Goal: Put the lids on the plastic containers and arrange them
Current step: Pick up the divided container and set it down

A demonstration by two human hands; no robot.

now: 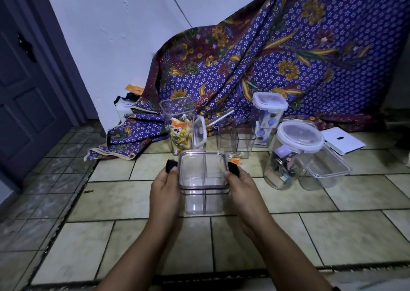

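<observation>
A clear square container (203, 199) with an inner divider stands on the tiled floor in front of me, its clear lid (203, 168) lying on top. My left hand (165, 187) grips the lid's left side at a black latch (171, 165). My right hand (240, 185) grips the right side at the other black latch (234, 168). Behind stands a tall open container with snack packets (179, 126), a loose lid (199, 132) leaning on it. Farther right are an empty open container (236, 138), a tall lidded container (267, 118) and a round lidded jar (290, 157).
A patterned purple cloth (277, 57) drapes over something behind the containers. A clear rectangular container (326, 166) lies beside the jar, and a white flat box (342, 139) sits further right. A dark door (26, 79) stands at the left, beside the white wall.
</observation>
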